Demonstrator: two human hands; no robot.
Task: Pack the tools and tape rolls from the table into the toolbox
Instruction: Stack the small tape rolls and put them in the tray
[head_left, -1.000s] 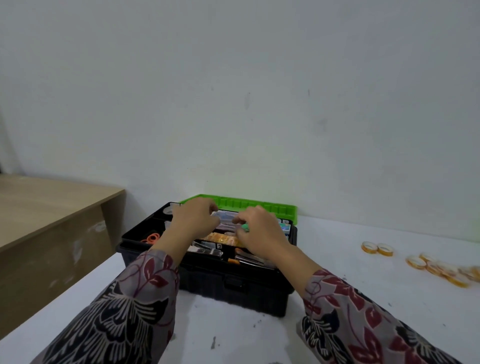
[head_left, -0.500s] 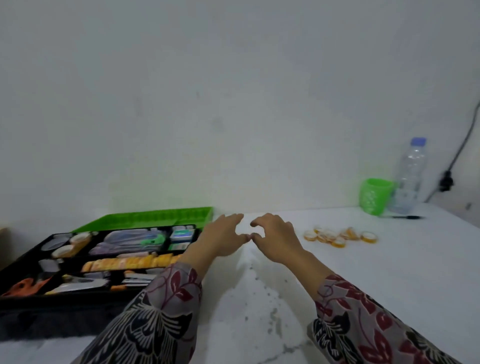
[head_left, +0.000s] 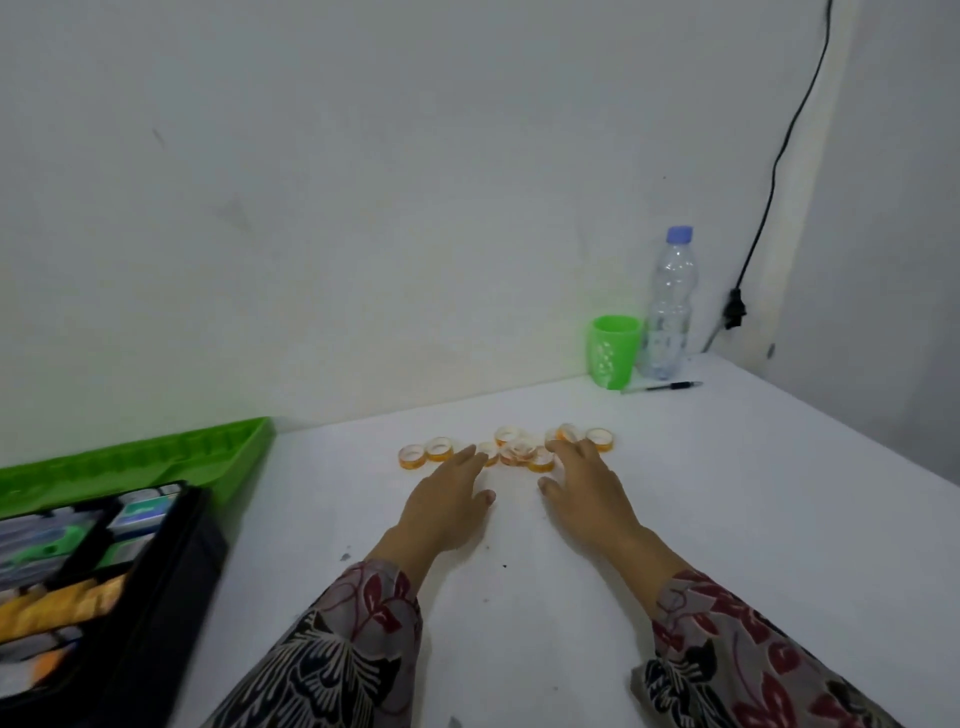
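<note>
Both hands out flat over the table (head_left: 727, 519), palms down, fingers straight, slightly spread, nothing gripped.

Left hand (head_left: 447, 506): fingertips (head_left: 467, 457) at the near edge of the tape rolls (head_left: 511, 449), overlapping one roll. Can't tell if there is real contact.

Right hand (head_left: 587, 488): fingertips (head_left: 566, 452) at the right part of the same cluster, by a tilted roll. Contact unclear too.

Rolls lie in a loose row just ahead of both sets of fingertips. Two sit left of the left fingertips, one just right of the right fingertips.

Toolbox (head_left: 156, 597) is open, well left of the left fingers, contents packed in, green lid (head_left: 156, 457) swung back.

Far beyond the right fingers are a green cup (head_left: 614, 351), bottle (head_left: 670, 306) and pen (head_left: 670, 385).
</note>
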